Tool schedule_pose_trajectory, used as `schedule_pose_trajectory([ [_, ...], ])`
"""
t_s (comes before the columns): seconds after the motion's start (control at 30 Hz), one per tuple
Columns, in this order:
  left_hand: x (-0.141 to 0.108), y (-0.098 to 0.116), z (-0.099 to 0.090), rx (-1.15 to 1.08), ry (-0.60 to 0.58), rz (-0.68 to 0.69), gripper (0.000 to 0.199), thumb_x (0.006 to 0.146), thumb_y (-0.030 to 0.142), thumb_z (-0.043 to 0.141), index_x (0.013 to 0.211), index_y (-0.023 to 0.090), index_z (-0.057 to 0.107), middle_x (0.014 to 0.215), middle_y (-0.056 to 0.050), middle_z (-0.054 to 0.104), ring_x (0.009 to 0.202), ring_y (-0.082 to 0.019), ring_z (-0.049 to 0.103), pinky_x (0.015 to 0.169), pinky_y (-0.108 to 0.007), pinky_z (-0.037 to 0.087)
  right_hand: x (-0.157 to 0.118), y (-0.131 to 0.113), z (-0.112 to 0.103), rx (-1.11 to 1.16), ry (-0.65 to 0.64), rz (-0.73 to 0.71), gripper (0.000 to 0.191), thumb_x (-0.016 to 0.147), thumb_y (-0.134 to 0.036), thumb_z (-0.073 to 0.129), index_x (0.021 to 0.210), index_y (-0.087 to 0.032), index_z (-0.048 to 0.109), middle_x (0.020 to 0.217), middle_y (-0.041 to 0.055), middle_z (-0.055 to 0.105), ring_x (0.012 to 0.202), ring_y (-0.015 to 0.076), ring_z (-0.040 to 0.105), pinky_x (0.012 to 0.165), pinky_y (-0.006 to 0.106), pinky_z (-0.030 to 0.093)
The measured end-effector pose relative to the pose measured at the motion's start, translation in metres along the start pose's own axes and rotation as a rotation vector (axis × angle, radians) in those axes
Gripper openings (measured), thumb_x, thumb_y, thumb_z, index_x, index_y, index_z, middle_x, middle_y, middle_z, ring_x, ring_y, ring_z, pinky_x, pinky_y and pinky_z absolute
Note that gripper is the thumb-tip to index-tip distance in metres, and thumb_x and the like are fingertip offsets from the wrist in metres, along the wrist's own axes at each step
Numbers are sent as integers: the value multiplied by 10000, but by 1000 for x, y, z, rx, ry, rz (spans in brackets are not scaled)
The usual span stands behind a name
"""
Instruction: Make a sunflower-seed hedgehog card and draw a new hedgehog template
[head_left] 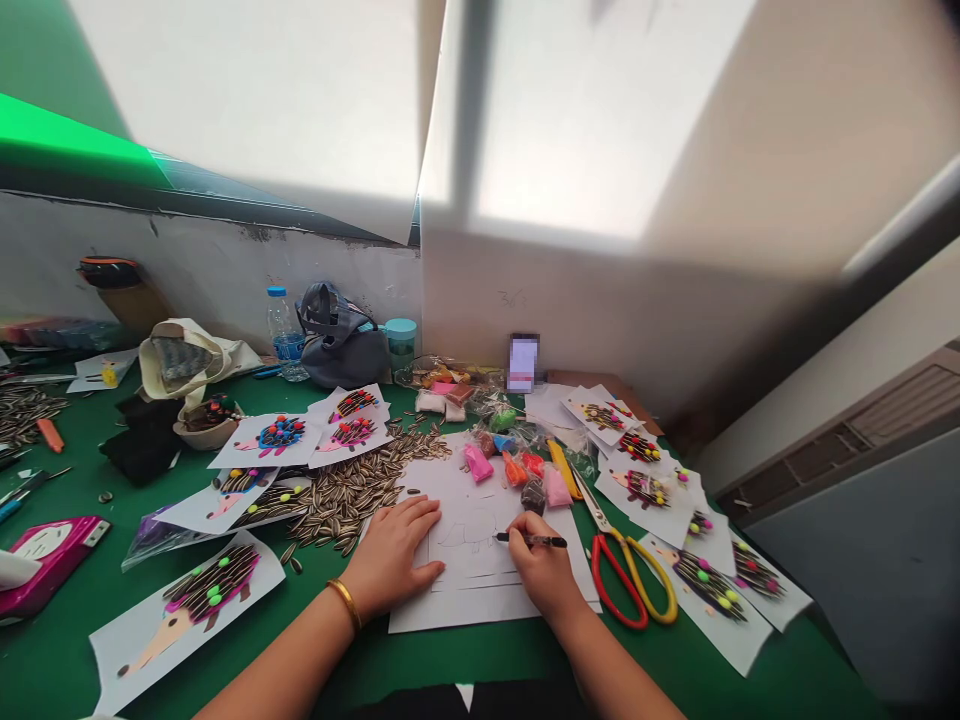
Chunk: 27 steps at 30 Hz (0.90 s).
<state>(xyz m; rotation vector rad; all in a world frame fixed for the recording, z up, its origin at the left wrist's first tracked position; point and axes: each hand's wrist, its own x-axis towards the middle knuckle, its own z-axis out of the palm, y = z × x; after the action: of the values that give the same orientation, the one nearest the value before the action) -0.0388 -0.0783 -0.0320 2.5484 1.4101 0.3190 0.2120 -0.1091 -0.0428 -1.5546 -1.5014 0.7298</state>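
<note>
White paper sheets [420,612] lie stacked in front of me, with a faint pencil-like outline on the top one. My left hand [397,556] rests flat on their left side, fingers apart, a gold bangle on its wrist. My right hand [541,570] grips a black pen [546,541], its tip at the right side of the outline. Bags of colored clay [478,463] sit on the upper edge of the sheets. Scissors [628,565] with one red and one yellow handle lie just right of the paper, beside a yellow cutter [564,470].
Sunflower seeds [352,492] are heaped left of the paper. Finished hedgehog pictures [180,625] lie on both sides. A pink tape dispenser [56,565] is at far left. Behind stand a water bottle [286,340], a grey bag [341,345], a teal-lidded cup [401,345] and a phone [523,363].
</note>
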Motion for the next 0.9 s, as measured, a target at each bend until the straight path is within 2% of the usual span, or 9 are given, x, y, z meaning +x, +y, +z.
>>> schedule_pose_trajectory([
  [0.57,0,-2,4,-9,22,16,628,733,429,681,1323,264,544,1442,-55,510,1342,-311,418,1067,-478,332,1,1,0,-7,-7,0,141,784,-233,458,655,-224,514,652,-13,560,658,172,537,585,244,389],
  [0.73,0,-2,3,-3,18,9,631,732,428,681,1325,264,541,1442,-51,509,1344,-309,417,1068,-480,328,1,0,-2,45,38,38,150,798,-257,443,674,-229,523,673,-12,560,689,181,544,605,251,408],
  [0.9,-1,-3,4,3,21,15,629,739,426,674,1331,269,533,1452,-46,498,1351,-301,406,1070,-473,323,0,-3,-1,41,19,6,175,853,-298,455,720,-226,541,688,-13,565,677,175,540,609,252,419],
])
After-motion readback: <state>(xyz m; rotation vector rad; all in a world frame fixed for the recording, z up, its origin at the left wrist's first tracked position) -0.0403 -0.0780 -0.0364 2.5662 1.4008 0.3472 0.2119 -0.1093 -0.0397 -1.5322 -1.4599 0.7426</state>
